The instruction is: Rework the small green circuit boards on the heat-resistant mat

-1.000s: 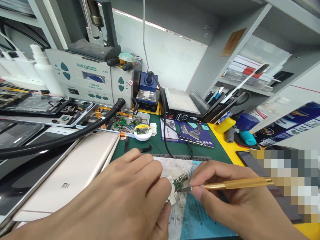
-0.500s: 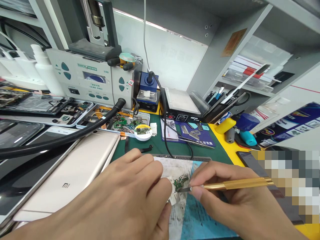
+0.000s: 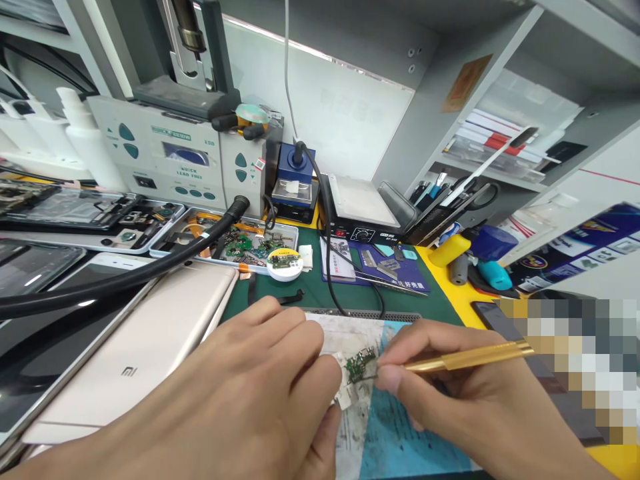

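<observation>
A small green circuit board (image 3: 359, 365) lies on a stained white and blue work pad (image 3: 395, 433) at the lower middle. My left hand (image 3: 250, 393) rests on the pad with its fingertips pressed against the board's left edge. My right hand (image 3: 450, 400) pinches a gold-handled blade tool (image 3: 470, 357), and its tip touches the board's right side. The board's lower part is hidden behind my left fingers.
A gold phone (image 3: 145, 347) lies face down at the left under a thick black hose (image 3: 125, 273). Behind are a grey rework station (image 3: 170, 160), a parts tray (image 3: 235, 243), a white tin (image 3: 284, 264), a black heating plate (image 3: 365, 207) and tools (image 3: 465, 257) at the right.
The gold tool's handle has tilted up slightly and my right hand has shifted a little up and left. My left hand and the board stay in place.
</observation>
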Tool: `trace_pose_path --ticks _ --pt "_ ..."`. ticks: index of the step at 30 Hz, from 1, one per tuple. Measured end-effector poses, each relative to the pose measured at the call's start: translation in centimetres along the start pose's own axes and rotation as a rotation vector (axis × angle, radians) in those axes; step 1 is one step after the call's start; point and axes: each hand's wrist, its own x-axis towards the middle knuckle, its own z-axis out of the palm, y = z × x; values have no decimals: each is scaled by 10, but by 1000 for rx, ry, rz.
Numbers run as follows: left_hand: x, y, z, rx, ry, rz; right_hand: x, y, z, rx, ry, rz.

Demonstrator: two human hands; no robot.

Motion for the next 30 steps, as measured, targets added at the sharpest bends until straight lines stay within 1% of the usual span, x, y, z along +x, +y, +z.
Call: trace_pose_path --ticks 6,13,17,19,21,24,30 --pt "-4 2 0 7 5 -2 2 1 -1 -13 -37 -23" --pt "-2 -1 1 5 13 -1 1 0 0 30 -14 13" --pt "0 -3 0 21 11 27 1 0 -1 31 -57 14" --pt "0 -3 -1 41 23 48 1 0 -1 34 -44 34" --pt "1 -3 -2 57 38 40 1 -1 -1 35 -17 60" --pt "1 -3 -2 45 10 11 1 -3 -1 30 -11 78" --pt "-2 -4 -5 39 -26 54 1 -4 -2 19 14 95"
